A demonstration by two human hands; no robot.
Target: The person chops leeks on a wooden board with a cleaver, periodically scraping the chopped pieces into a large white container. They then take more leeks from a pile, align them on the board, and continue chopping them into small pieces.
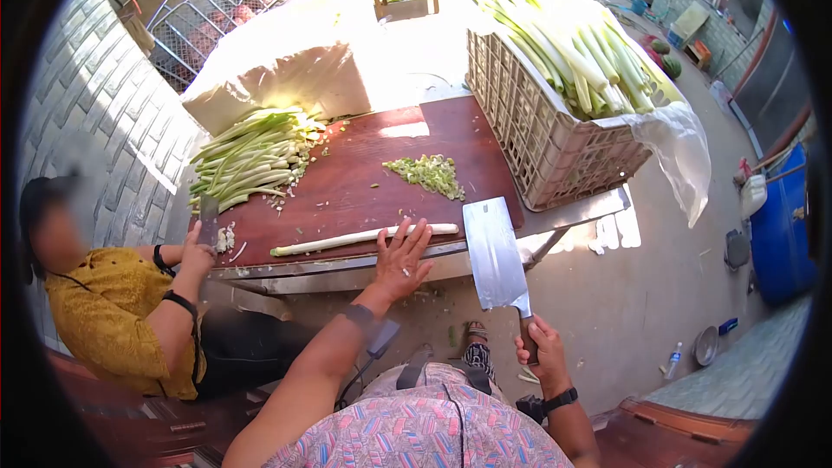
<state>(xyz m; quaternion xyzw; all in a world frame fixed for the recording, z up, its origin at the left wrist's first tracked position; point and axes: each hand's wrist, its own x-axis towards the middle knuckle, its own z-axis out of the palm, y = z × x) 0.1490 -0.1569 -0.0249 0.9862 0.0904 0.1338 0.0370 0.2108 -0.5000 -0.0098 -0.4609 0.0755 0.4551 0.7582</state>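
Note:
A long trimmed green onion [351, 243] lies along the near edge of the reddish-brown board. My left hand [404, 256] rests over its right half with the fingers stretched out and spread. My right hand [544, 355] is wrapped round the dark handle of a broad cleaver [496, 253]. The blade points away from me, its upper end by the board's near right edge, a little right of the onion's white end. Chopped green onion [426, 175] sits in a small heap beyond my left hand.
More green onions [251, 156] are piled at the board's [364, 143] left. A person [113, 312] at the left holds a knife [209, 218] over the board. At the right, a plastic crate [555, 152] holds tall green onions [572, 52]. A blue barrel [783, 230] stands farther right.

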